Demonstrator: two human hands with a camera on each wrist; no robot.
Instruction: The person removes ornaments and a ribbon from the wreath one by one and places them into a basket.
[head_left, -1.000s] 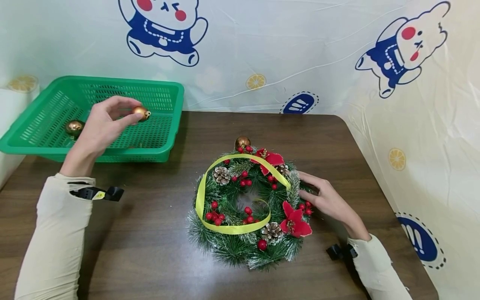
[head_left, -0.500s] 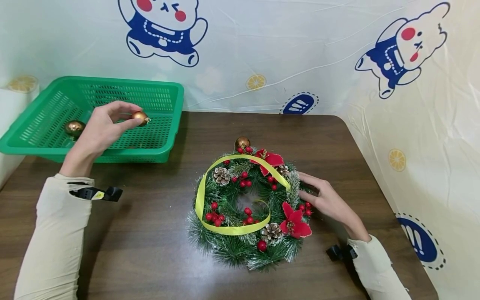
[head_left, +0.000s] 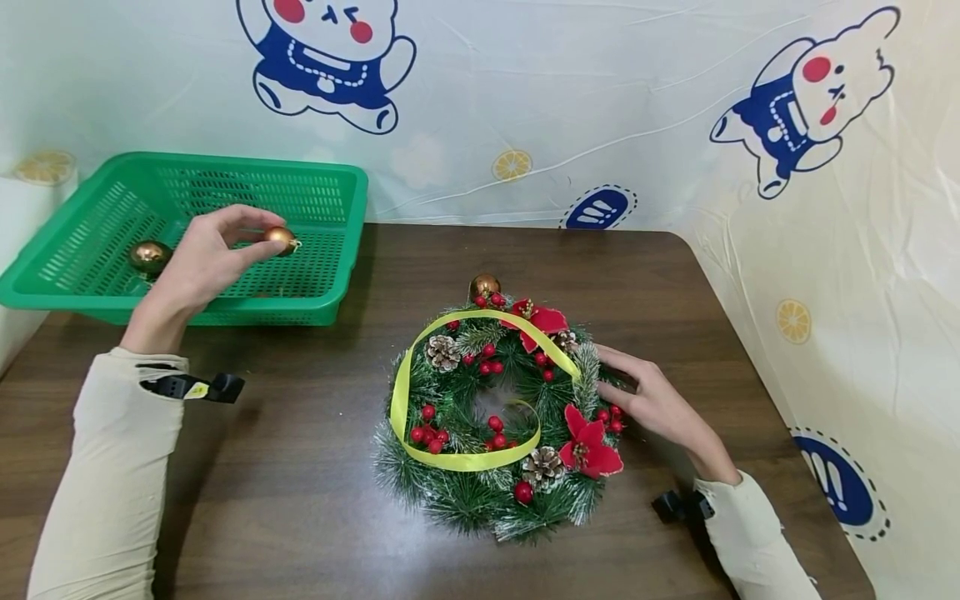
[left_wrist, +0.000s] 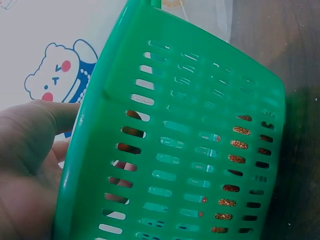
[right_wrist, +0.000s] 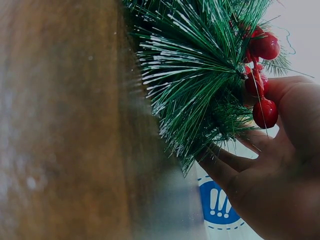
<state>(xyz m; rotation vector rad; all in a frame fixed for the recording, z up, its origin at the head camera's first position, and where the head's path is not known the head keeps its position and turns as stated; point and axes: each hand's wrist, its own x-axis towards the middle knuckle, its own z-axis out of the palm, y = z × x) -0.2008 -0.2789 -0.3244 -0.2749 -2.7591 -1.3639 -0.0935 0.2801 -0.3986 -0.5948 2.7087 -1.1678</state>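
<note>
In the head view, my left hand (head_left: 206,258) pinches a small shiny gold bauble (head_left: 281,240) between thumb and fingers, above the inside of a green plastic basket (head_left: 352,242). Its small metal cap points right. My right hand (head_left: 660,404) grips the right edge of a green Christmas wreath (head_left: 465,504), its fingertips hidden in the greenery. In the right wrist view, its thumb lies behind red berries (right_wrist: 265,113). The wreath lies on the table with pinecones (head_left: 543,465), red poinsettias (head_left: 591,448) and a loose yellow ribbon (head_left: 403,392). A copper bauble (head_left: 485,285) sits at its far edge.
Another brown bauble (head_left: 150,257) lies in the basket's left part. Through the basket's slots (left_wrist: 237,145), orange glitter shows in the left wrist view. The brown table (head_left: 300,467) meets a patterned sheet (head_left: 465,100) at the back and right.
My left hand has sunk slightly over the basket with the gold bauble still pinched. My right hand and the wreath have stayed in place.
</note>
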